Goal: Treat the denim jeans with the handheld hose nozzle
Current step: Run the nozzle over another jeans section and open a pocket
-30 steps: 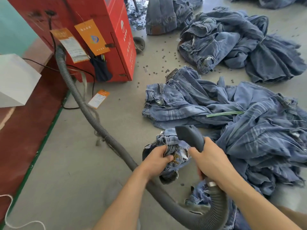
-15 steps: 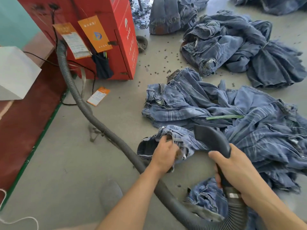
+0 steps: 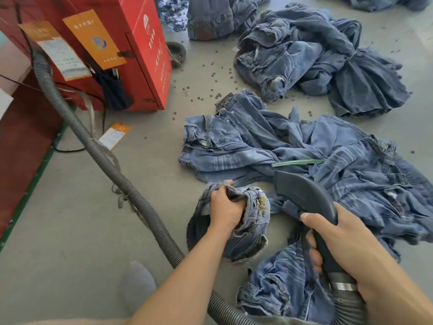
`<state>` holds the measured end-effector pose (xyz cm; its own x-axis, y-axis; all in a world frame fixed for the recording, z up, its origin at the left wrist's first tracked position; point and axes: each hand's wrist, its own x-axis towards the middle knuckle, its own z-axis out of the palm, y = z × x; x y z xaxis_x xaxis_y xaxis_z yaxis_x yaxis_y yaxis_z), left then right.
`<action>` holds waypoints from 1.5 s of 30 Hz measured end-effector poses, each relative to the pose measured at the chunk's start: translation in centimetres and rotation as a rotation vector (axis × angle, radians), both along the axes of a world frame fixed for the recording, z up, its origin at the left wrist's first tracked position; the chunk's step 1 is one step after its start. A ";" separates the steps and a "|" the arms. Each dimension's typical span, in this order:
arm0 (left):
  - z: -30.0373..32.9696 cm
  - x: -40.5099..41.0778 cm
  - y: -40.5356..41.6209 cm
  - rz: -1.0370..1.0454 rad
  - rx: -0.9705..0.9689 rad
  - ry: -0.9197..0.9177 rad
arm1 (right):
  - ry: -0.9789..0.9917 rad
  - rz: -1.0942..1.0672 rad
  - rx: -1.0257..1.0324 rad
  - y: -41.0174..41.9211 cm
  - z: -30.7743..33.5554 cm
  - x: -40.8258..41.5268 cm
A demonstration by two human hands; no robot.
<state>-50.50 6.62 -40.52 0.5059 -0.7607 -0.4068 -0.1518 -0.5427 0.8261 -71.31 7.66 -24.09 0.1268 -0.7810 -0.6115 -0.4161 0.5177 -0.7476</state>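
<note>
Grey concrete floor beside a red cabinet.

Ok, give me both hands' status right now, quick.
Left hand: closed, gripping the bunched denim jeans.
Right hand: closed around the handle of the hose nozzle.

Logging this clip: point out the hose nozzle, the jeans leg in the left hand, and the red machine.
hose nozzle (image 3: 302, 195), head view, on its dark curved top.
jeans leg (image 3: 254, 221), head view, on the bunched cuff beside the left hand (image 3: 223, 209).
red machine (image 3: 152, 55), head view, on its lettered side panel.
</note>
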 end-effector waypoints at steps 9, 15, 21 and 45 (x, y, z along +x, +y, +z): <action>3.4 0.8 -2.8 -0.330 -0.079 -0.453 | -0.056 0.008 -0.032 -0.1 2.7 -0.8; 6.5 -1.0 -4.5 -0.562 0.188 0.260 | -0.003 0.005 -0.099 0.2 2.8 -1.3; 6.5 -1.7 -3.9 -0.552 -0.079 0.447 | -0.035 -0.144 -0.078 -0.3 2.8 -3.3; 4.3 1.4 -1.7 -0.609 -0.053 0.386 | 0.076 0.184 0.006 1.5 -0.3 -1.0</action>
<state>-49.08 4.94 -36.17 -0.1865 -0.8855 -0.4255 -0.1066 -0.4123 0.9048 -72.29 9.15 -24.39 0.2202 -0.7451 -0.6296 -0.5592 0.4324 -0.7073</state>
